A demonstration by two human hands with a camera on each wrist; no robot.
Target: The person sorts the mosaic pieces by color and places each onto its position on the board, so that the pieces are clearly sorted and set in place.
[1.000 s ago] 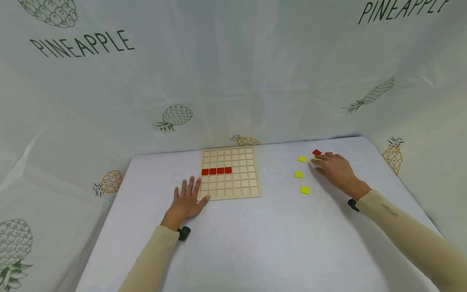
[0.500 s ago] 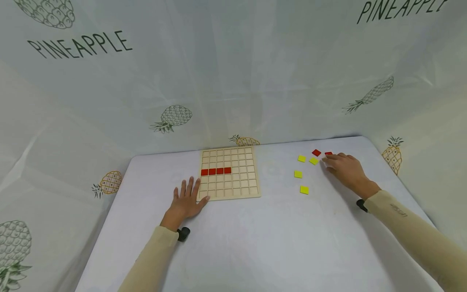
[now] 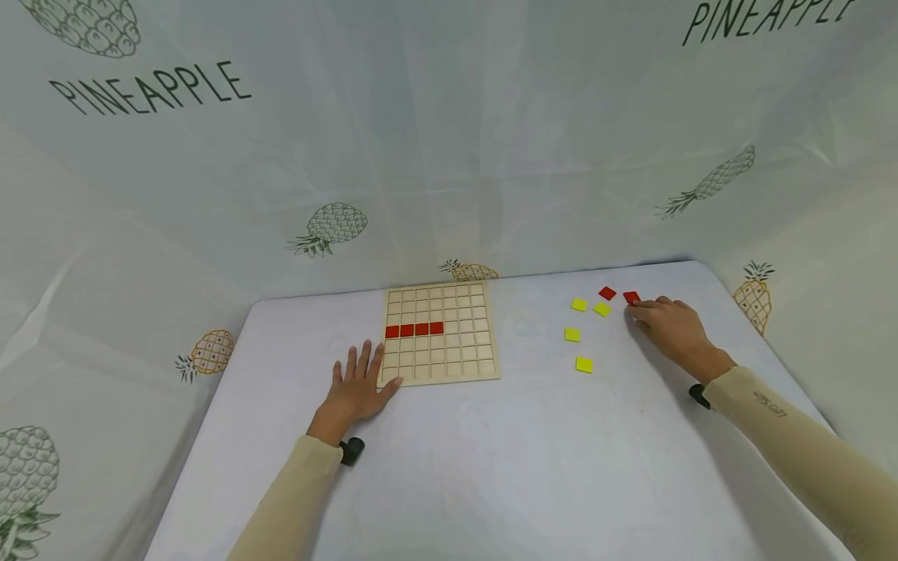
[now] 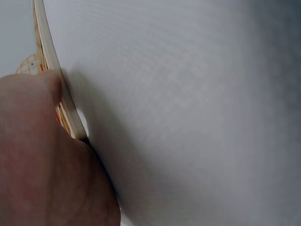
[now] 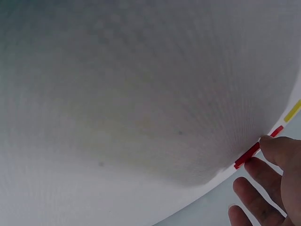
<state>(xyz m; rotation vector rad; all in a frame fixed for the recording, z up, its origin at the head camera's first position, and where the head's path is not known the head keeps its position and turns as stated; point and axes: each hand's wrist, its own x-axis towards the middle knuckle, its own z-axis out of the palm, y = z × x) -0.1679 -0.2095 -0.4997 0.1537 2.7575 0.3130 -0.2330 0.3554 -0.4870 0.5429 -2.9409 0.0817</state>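
Observation:
A pale wooden grid board [image 3: 477,366] lies at the back middle of the table, with a row of several red square tiles [image 3: 422,329] in its left cells. My left hand [image 3: 355,393] rests with spread fingers at the board's near left corner, the thumb over its edge. In the left wrist view, that hand [image 4: 33,150] meets the board's edge [image 4: 73,117]. My right hand [image 3: 669,327] is at the far right, its thumb and index finger pinching a loose red tile [image 3: 631,297]. In the right wrist view, the red tile [image 5: 246,156] shows between thumb and index finger.
Left of my right hand lie another red tile [image 3: 607,293] and several yellow tiles [image 3: 572,335], loose on the white table [image 3: 491,467]. A pale curtain [image 3: 435,156] printed with pineapples rises behind the table's back edge.
My right hand has moved right, from beside a yellow tile to the rightmost red tile, which shows more now. The left hand has stayed at the board's corner.

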